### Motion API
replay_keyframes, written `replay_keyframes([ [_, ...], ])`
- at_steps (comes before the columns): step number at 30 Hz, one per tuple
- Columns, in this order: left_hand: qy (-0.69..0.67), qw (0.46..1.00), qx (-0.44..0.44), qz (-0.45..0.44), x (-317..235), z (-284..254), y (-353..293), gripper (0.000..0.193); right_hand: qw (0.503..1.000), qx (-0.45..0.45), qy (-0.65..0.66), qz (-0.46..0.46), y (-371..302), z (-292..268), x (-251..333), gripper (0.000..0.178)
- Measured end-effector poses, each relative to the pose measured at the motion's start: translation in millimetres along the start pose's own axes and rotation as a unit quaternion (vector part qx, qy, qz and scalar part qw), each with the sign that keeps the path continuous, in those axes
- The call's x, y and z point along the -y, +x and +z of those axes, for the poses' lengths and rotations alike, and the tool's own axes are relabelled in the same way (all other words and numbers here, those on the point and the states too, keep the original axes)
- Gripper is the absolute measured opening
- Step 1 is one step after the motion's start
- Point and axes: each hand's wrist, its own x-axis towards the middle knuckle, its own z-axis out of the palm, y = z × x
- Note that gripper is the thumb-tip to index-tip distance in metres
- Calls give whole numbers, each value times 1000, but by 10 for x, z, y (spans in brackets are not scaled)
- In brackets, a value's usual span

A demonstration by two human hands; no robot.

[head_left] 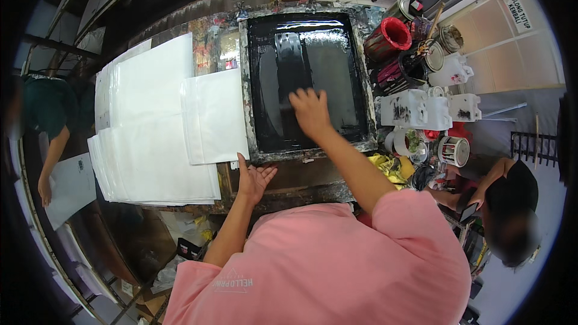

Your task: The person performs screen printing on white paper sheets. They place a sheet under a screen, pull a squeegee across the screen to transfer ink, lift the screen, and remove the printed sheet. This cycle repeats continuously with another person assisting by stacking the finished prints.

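Observation:
A screen-printing frame [245, 84] lies on the table in front of me, its mesh coated with glossy black ink. Over the mesh, my right hand [312, 113] is closed around a long, dark, ink-covered squeegee [290, 63], which stretches away from me. Its lower part is hidden by the hand. My left hand [256, 182] is open with the palm turned up, near the frame's lower left corner. The left thumb is at the near edge of a white sheet [217, 114], one of several beside the frame; whether it touches is hard to tell.
Stacks of white sheets [150, 150] cover the table's left side. Ink cans, including a red-rimmed one [395, 33], white jugs [403, 107] and a yellow cloth [391, 170] crowd the right. One person [57, 108] handles a sheet at left; another [509, 198] holds a phone at right.

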Motion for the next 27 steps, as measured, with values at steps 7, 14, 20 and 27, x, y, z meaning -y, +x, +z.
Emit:
replay_keyframes([
  [7, 9, 999, 30, 12, -85, 86, -135, 131, 998, 64, -3, 0, 1166, 1, -478, 33],
  [14, 42, 993, 85, 64, -137, 149, -403, 113, 985, 172, 3, -32, -267, -920, 79, 47],
  [20, 25, 924, 331, 190, -757, 532, -967, 92, 998, -59, 20, -19, -131, -2142, 451, 55],
  [27, 641, 601, -48, 476, -942, 299, -328, 82, 968, -244, -24, -46, 684, -2637, 348, 53],
])
